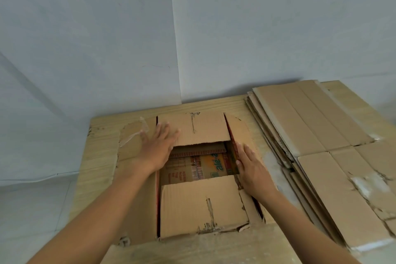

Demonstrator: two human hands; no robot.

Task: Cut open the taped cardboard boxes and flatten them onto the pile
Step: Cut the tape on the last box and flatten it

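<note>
Both palms flat on an opened cardboard box (199, 203) on the wooden table (100, 156): left hand (157, 146) fingers spread, gripping nothing; right hand (250, 165) fingers together, gripping nothing. Flattened pile (317, 135) just right.

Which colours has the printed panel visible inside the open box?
Orange with green lettering and red stripes on the printed panel, in the head view.

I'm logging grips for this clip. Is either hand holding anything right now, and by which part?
Nothing is gripped. Both hands lie open and flat on the cardboard box: the left hand on its far-left flaps, the right hand along its right flap.
</note>
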